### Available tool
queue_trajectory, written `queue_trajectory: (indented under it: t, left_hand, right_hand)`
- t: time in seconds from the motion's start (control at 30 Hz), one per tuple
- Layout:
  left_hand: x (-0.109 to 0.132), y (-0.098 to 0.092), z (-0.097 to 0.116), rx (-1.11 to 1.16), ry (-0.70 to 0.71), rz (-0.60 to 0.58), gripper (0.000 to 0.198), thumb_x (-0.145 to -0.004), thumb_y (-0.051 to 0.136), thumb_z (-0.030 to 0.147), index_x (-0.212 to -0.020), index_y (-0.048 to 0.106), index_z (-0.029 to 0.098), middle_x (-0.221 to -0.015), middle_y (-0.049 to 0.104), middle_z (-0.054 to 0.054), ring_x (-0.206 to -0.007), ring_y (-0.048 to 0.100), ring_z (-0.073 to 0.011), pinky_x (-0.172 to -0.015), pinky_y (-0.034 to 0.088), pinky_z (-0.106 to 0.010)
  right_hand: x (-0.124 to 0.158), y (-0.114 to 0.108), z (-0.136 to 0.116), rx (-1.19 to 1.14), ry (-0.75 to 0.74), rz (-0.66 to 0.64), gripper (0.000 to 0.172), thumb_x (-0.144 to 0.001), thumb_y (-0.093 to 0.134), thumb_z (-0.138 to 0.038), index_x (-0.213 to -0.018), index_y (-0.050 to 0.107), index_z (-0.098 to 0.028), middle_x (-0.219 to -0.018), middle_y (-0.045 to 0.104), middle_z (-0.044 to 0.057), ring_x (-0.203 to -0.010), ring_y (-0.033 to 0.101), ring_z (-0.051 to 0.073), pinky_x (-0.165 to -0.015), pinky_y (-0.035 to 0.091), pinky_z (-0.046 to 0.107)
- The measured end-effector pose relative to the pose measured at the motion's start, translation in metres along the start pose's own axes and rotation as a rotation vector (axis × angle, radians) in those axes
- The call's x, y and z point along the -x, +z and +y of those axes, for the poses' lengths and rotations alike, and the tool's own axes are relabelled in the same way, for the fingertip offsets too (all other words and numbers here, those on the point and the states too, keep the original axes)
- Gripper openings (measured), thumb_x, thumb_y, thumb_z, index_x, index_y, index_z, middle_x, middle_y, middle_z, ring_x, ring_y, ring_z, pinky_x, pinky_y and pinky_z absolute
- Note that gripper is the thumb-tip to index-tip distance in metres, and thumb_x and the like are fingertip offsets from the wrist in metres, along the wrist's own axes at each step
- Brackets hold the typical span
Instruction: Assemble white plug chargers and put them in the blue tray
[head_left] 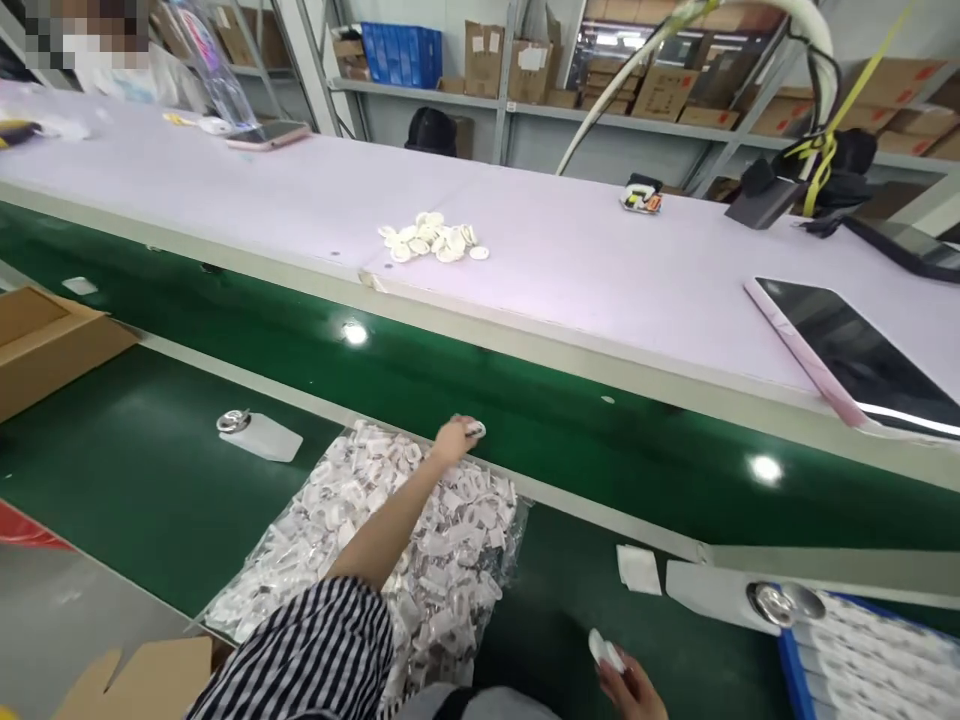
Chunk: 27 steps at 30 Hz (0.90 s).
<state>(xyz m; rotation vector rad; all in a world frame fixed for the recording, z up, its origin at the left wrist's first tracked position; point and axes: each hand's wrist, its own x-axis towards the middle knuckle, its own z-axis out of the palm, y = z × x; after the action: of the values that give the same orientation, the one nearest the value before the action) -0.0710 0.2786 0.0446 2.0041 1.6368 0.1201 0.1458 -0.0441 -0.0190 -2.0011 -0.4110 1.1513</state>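
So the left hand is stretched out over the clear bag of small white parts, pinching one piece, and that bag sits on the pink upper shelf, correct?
Not quite. The bag of small white parts lies on the green belt surface below, not on the pink upper shelf; the head view shows this. The rest holds: the left hand is stretched out over the bag, pinching one small white piece in its fingers.

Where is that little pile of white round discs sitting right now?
The pile of white discs lies on the pale raised shelf behind the green belt, near the middle of the head view, well beyond the left hand.
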Motion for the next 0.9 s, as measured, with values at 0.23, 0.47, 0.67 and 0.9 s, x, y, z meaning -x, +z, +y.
queue_trajectory:
  t: [0.23,0.47,0.67,0.9]
  left_hand:
    - [0.184,0.129,0.047,0.121,0.385,-0.435,0.026,-0.064,0.046,0.014,-0.088,0.052,0.02,-0.088,0.05,-0.001,-0.074,0.051,-0.0132,-0.07,0.038,-0.021]
    - [0.215,0.165,0.029,0.197,0.262,-0.374,0.023,-0.068,0.047,0.021,-0.09,0.046,0.016,-0.077,0.054,-0.001,-0.069,0.052,-0.013,-0.063,0.039,-0.022]
    - [0.222,0.162,0.032,0.142,0.275,-0.346,0.021,-0.071,0.044,0.022,-0.091,0.045,0.016,-0.077,0.055,-0.002,-0.069,0.053,-0.0138,-0.061,0.039,-0.021]
    - [0.226,0.159,0.03,0.087,0.334,-0.366,0.022,-0.073,0.042,0.024,-0.094,0.044,0.018,-0.076,0.057,0.0,-0.07,0.054,-0.0135,-0.062,0.039,-0.021]
  right_hand:
    - [0.023,0.047,-0.028,0.021,-0.293,0.045,0.036,-0.057,0.052,-0.042,-0.081,0.056,-0.016,-0.09,0.058,0.007,-0.082,0.052,0.021,-0.074,0.042,0.033]
    - [0.04,0.052,0.009,0.335,-0.642,-0.134,0.022,-0.068,0.042,-0.031,-0.08,0.058,-0.02,-0.096,0.055,0.007,-0.089,0.05,0.018,-0.077,0.04,0.034]
    - [0.045,0.053,0.016,0.514,-0.744,-0.069,0.022,-0.073,0.04,-0.028,-0.084,0.056,-0.019,-0.095,0.055,0.007,-0.088,0.05,0.018,-0.077,0.04,0.033]
    - [0.046,0.053,0.017,0.662,-0.803,-0.07,0.022,-0.074,0.039,-0.022,-0.088,0.055,-0.017,-0.098,0.054,0.008,-0.09,0.049,0.018,-0.077,0.041,0.032]
